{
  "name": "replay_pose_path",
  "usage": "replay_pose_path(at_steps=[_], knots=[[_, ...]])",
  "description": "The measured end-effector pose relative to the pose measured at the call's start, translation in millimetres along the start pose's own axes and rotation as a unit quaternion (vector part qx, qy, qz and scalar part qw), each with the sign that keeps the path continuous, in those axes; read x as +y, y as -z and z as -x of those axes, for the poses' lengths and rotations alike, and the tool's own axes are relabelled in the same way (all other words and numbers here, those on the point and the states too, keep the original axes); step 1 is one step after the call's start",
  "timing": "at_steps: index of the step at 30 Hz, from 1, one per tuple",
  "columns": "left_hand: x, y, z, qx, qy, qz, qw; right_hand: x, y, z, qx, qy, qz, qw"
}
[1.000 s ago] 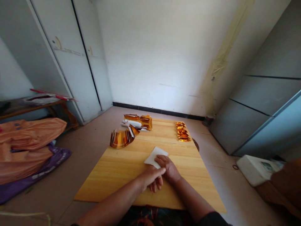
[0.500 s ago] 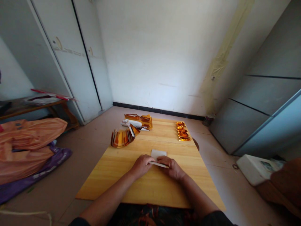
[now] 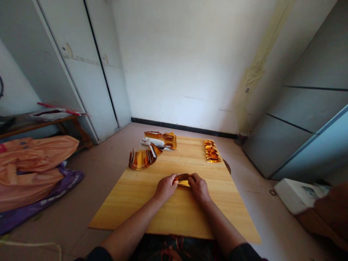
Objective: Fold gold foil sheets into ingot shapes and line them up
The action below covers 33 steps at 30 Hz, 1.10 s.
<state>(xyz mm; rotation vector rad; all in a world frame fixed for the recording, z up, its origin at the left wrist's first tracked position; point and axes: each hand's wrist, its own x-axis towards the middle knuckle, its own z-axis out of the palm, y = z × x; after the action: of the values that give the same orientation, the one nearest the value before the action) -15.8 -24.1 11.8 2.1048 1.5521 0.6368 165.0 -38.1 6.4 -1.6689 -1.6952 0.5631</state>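
— Two hands on one piece? What do the fingers grip?

— Left hand (image 3: 166, 186) and right hand (image 3: 199, 186) both pinch a small folded gold foil paper (image 3: 183, 180), low over the middle of the yellow wooden counter (image 3: 163, 214).

— Any advice?

— Keep the thumbs tight on the crease, I'd judge, so the fold stays even.

— Farther out?

— A fanned bundle of gold foil sheets (image 3: 141, 159), a stacked pile of them (image 3: 163, 138), a row of folded gold pieces (image 3: 211, 152). No containers visible.
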Motion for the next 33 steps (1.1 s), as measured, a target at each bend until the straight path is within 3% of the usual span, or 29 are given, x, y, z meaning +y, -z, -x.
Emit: replay_pose_path(at_steps=[5, 9, 18, 33], knots=[[2, -7.6, -6, 0.032, 0.016, -0.019, 0.999, -15, -10, -8, 0.027, -0.011, 0.229, 0.973], [4, -10.6, -6, 0.028, 0.031, -0.061, 0.997, -16, -15, -7, 0.016, 0.017, 0.317, 0.948], [9, -8.7, -2, -0.001, 0.013, -0.157, 0.988, -11, -17, -9, 0.025, 0.028, 0.347, 0.937], [10, -6.8, -10, -0.01, 0.027, -0.174, 0.984, -10, -19, -10, 0.006, 0.029, 0.37, 0.928]])
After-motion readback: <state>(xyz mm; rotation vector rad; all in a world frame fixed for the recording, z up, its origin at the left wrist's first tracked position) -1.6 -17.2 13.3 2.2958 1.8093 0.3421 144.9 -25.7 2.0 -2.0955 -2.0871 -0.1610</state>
